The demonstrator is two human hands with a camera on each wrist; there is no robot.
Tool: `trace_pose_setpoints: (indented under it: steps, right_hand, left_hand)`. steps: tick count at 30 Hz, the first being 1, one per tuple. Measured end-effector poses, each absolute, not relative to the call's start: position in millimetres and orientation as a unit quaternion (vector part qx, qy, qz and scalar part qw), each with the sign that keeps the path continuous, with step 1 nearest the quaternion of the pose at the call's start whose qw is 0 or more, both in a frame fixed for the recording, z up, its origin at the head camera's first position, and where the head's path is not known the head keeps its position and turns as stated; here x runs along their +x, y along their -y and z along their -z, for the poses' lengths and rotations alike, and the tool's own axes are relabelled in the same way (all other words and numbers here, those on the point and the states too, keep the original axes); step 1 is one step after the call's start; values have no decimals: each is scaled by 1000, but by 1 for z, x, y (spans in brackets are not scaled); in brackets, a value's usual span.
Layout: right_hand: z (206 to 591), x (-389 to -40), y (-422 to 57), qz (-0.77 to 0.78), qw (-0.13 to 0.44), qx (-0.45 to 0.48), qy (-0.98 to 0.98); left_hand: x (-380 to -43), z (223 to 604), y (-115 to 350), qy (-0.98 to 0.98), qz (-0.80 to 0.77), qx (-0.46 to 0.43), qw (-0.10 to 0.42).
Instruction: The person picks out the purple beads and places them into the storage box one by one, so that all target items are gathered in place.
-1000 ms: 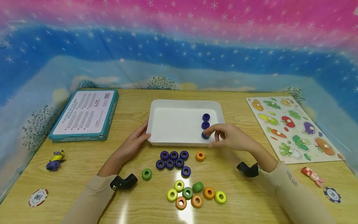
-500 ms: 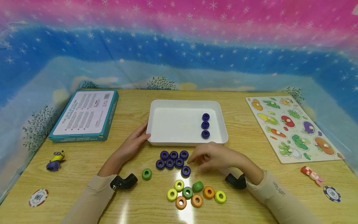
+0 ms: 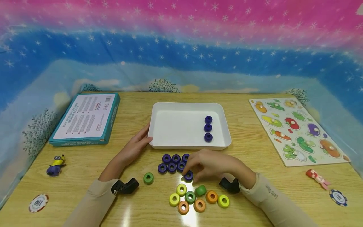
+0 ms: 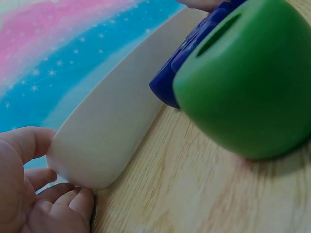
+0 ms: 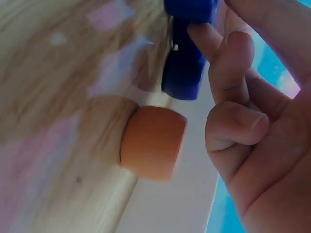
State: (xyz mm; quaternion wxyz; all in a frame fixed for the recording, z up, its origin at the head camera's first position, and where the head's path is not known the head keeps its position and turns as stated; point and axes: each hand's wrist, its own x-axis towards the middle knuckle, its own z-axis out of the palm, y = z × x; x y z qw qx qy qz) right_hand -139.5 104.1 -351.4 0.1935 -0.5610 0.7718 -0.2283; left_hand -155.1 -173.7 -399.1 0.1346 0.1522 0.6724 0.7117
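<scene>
My left hand (image 3: 134, 148) holds the left end of a white tray (image 3: 178, 147), thumb at its near corner; the left wrist view shows the fingers bent against the tray's end wall (image 4: 102, 145). In the tray, three purple ring beads (image 3: 208, 128) stand in a column at the right. My right hand (image 3: 215, 165) reaches down over the table, forefinger and thumb spread either side of a purple bead (image 3: 188, 176). Several more purple beads (image 3: 171, 167) lie in two rows beside it. An orange bead (image 5: 153, 143), covered by the hand in the head view, sits near the tray.
Yellow, green and orange beads (image 3: 199, 205) cluster nearer the front; a lone green bead (image 3: 148, 178) lies by the left wrist. A teal box (image 3: 85, 116) and a minion toy (image 3: 56, 165) are left, a vegetable puzzle board (image 3: 297, 132) and a rabbit figure (image 3: 317, 179) right.
My right hand has let go of the third purple bead in the tray and moved back and left to a loose purple bead. My left hand stays on the tray.
</scene>
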Motion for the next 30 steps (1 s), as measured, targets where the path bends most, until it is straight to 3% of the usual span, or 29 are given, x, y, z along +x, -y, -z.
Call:
trace_pose_setpoints:
  steps: [19, 30]
  right_hand:
    - [356, -135, -101, 220, 211, -548, -779]
    - [351, -137, -105, 253, 191, -559, -766]
  left_hand:
    - [-155, 399, 174, -667, -716, 159, 133]
    - [-155, 399, 174, -670, -713, 163, 131]
